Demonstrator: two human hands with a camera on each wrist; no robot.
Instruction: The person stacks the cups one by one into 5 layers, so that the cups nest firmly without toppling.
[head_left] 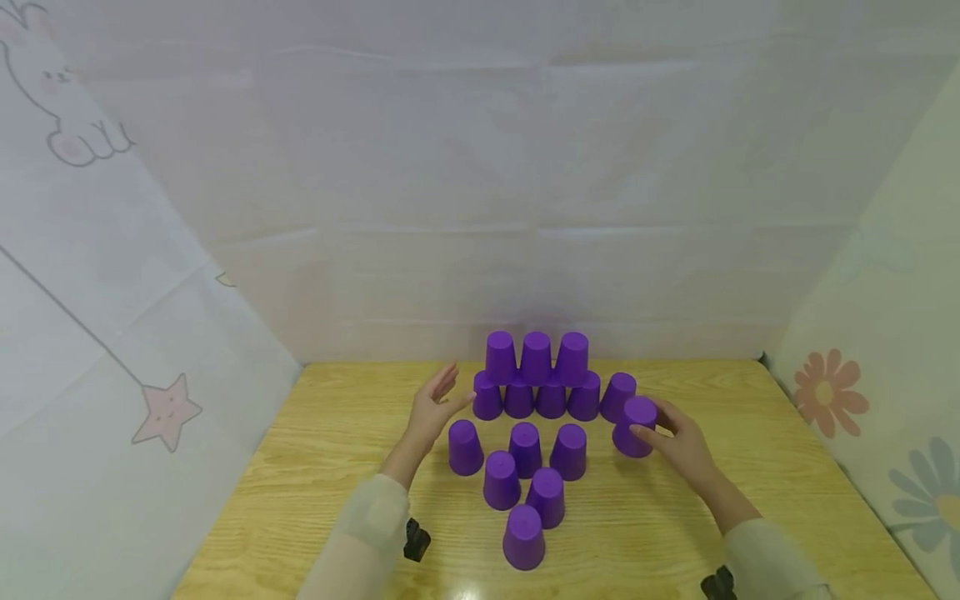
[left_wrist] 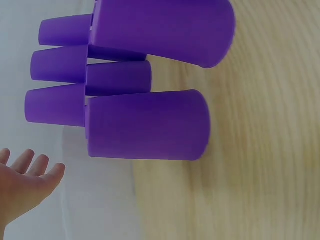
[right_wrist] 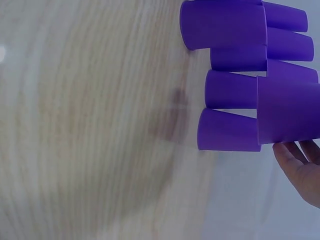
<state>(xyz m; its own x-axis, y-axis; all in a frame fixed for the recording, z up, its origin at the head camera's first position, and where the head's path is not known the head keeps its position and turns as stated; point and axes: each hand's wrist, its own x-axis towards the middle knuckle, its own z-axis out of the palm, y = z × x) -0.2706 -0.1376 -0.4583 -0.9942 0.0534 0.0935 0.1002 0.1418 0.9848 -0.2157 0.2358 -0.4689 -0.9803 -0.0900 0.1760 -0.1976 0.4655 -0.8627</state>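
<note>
While wrist views crop it, the right hand (head_left: pixel 686 454) grips a purple cup (head_left: pixel 634 427); left hand (head_left: pixel 431 410) fingers spread.

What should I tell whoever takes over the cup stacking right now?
Left hand: open, holding nothing, beside the left end of the stack's bottom row.
Right hand: fingers round one purple cup, just off the right end of the stack.
Done: back stack on the wooden table has five cups below, three on top.
Left: six loose cups stand upside down in front, unstacked; the held cup is not yet placed.
</note>
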